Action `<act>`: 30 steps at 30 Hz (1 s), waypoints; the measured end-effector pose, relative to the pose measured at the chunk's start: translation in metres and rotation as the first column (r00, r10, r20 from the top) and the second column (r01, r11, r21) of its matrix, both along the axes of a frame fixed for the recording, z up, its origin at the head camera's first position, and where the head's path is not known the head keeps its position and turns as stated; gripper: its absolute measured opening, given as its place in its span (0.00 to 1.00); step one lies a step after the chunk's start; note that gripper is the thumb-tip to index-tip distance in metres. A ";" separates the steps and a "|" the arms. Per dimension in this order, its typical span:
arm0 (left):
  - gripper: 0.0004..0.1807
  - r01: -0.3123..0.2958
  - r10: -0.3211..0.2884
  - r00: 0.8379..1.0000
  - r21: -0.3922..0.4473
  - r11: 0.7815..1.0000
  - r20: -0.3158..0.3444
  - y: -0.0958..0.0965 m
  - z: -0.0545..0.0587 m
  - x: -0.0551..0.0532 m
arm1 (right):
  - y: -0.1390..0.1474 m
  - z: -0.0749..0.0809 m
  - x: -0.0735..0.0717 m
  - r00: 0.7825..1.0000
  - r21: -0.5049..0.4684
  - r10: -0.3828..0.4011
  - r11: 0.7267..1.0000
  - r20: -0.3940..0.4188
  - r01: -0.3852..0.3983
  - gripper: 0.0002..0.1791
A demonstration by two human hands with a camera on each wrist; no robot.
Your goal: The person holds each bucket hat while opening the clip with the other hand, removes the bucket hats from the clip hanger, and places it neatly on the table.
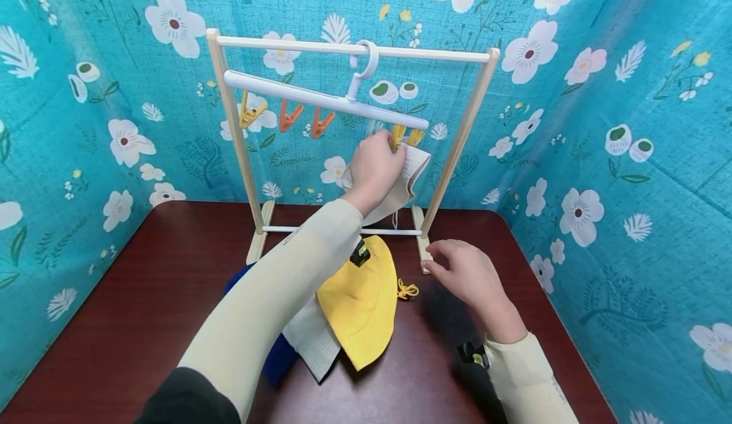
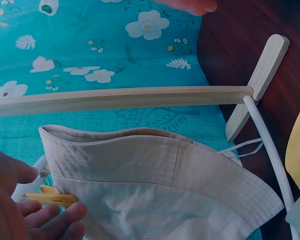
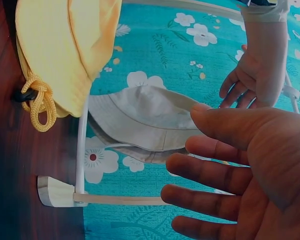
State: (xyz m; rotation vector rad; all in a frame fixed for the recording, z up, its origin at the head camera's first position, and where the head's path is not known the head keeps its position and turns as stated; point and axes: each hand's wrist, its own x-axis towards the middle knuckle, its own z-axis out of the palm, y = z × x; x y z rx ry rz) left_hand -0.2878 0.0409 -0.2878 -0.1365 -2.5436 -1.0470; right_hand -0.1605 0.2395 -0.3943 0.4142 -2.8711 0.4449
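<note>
A cream bucket hat (image 1: 416,164) hangs at the right end of a white hanger (image 1: 320,97), below two yellow clips (image 1: 415,136). My left hand (image 1: 374,164) is beside the hat and clips. In the left wrist view its thumb and loosely bent fingers stand apart around a yellow clip (image 2: 52,198) on the hat's edge, without a visible pinch. Lower right, my right hand (image 1: 471,278) hovers near the rack's foot, its fingers relaxed and holding nothing. The right wrist view shows the cream hat (image 3: 150,112) beyond those spread fingers.
The hanger hooks over a wooden rack (image 1: 457,150) and tilts down to the right. Orange clips (image 1: 290,116) and another yellow clip (image 1: 250,114) hang at its left. A yellow hat (image 1: 366,303), a grey-white hat (image 1: 313,335) and dark blue fabric (image 1: 279,360) overlap on the table.
</note>
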 end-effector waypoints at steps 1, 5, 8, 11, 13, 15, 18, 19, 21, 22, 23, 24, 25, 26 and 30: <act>0.17 -0.009 0.009 1.000 -0.004 1.000 -0.002 0.001 0.000 -0.001 | 0.000 0.000 0.000 1.000 -0.002 0.001 1.000 0.001 -0.001 0.19; 0.15 -0.058 0.058 0.998 -0.029 0.998 -0.010 0.004 -0.003 -0.007 | 0.000 -0.001 -0.001 1.000 0.003 -0.002 1.000 0.002 0.002 0.20; 0.15 -0.086 0.086 0.996 -0.045 0.995 -0.019 0.005 -0.005 -0.010 | 0.000 -0.001 -0.001 1.000 0.010 -0.012 1.000 0.014 0.012 0.21; 0.16 -0.085 0.084 0.996 -0.032 0.996 -0.019 0.005 -0.006 -0.014 | 0.001 0.000 -0.002 1.000 0.012 -0.022 1.000 0.020 0.021 0.20; 0.18 -0.079 0.079 0.997 -0.011 0.997 -0.012 0.006 -0.006 -0.016 | 0.002 0.000 -0.002 1.000 0.008 -0.022 1.000 0.019 0.022 0.20; 0.18 -0.078 0.078 0.997 0.004 0.997 -0.011 0.006 -0.005 -0.019 | 0.002 0.000 -0.003 1.000 0.004 -0.021 1.000 0.013 0.021 0.19; 0.17 -0.086 0.086 0.996 0.018 0.996 -0.016 0.008 -0.005 -0.023 | 0.003 0.000 -0.004 1.000 0.000 -0.020 1.000 0.014 0.020 0.18; 0.17 -0.090 0.090 0.996 0.018 0.996 -0.022 0.009 -0.005 -0.025 | 0.003 0.000 -0.004 1.000 0.000 -0.020 1.000 0.014 0.020 0.18; 0.17 -0.096 0.097 0.995 0.016 0.995 -0.038 0.010 -0.005 -0.027 | 0.003 0.001 -0.004 1.000 -0.001 -0.022 1.000 0.015 0.022 0.18; 0.18 -0.102 0.102 0.994 0.013 0.995 -0.043 0.011 -0.005 -0.028 | 0.003 0.002 -0.004 1.000 -0.001 -0.022 1.000 0.016 0.022 0.18; 0.18 -0.107 0.107 0.993 0.013 0.994 -0.050 0.012 -0.005 -0.029 | 0.003 0.003 -0.004 1.000 -0.002 -0.023 1.000 0.017 0.023 0.17; 0.18 -0.111 0.111 0.992 0.014 0.994 -0.054 0.013 -0.005 -0.030 | 0.003 0.003 -0.005 1.000 -0.003 -0.024 1.000 0.018 0.024 0.17; 0.18 -0.116 0.117 0.992 0.016 0.993 -0.057 0.014 -0.005 -0.031 | 0.003 0.004 -0.005 0.999 -0.006 -0.025 1.000 0.022 0.026 0.17; 0.18 -0.120 0.121 0.991 0.020 0.993 -0.054 0.015 -0.005 -0.032 | 0.003 0.004 -0.006 0.999 -0.009 -0.029 1.000 0.026 0.029 0.17; 0.17 -0.135 0.137 0.990 0.059 0.989 -0.030 0.018 -0.005 -0.036 | 0.002 0.005 -0.011 0.998 -0.037 -0.051 0.998 0.044 0.052 0.17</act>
